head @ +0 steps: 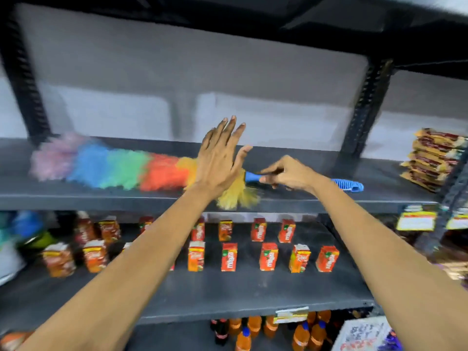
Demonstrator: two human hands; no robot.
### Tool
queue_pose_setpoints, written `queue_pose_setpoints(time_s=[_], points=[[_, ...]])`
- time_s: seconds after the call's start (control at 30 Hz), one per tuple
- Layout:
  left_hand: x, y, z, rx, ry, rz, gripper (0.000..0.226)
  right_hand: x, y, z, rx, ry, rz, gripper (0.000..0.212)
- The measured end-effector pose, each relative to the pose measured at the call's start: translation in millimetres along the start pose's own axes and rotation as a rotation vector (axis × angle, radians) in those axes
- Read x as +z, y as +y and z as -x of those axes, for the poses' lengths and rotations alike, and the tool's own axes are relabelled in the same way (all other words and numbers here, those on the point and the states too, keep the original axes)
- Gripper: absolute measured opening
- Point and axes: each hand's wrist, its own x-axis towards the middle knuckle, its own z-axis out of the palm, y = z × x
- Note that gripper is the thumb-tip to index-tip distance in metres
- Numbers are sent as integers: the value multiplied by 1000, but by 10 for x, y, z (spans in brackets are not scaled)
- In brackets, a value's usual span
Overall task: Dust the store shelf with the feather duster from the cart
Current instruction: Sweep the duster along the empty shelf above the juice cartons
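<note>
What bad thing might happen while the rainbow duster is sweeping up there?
The duster is pinched only near the front of its blue handle by the right hand, so it might slip. The open left hand is in front of the yellow fluff and may get in the way. A wide sweep rightward might bump the stacked packets.

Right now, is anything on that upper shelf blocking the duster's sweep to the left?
Nothing visible. The feather duster lies on the bare upper shelf, right hand gripping its handle. The left hand hovers open above it.
</note>
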Motion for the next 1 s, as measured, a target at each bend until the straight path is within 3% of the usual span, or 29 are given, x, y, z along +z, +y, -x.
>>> queue_pose_setpoints(time_s=[0.1, 0.23, 0.4, 0.6, 0.8, 0.93, 1.0], points=[[-295, -456, 184, -83, 21, -112, 49, 350, -437, -385, -124, 131, 201, 26], [-600, -966, 484, -208, 47, -214, 51, 615, -911, -731, -217, 5, 149, 26], [-853, -1326, 711, -298, 55, -304, 53, 785, -1271, -1065, -214, 255, 352, 31], [-911, -1432, 729, -317, 49, -281, 57, 726, -1354, -1206, -258, 20, 82, 24], [-841, -1349, 618, -196, 6, -306, 55, 840, -1482, -1279, -257, 285, 298, 31], [-755, -1312, 547, -205, 26, -257, 57, 682, -1332, -1235, -242, 59, 138, 25], [-714, -1301, 508, -192, 22, -268, 56, 698, -1217, -1209, -233, 81, 177, 26]])
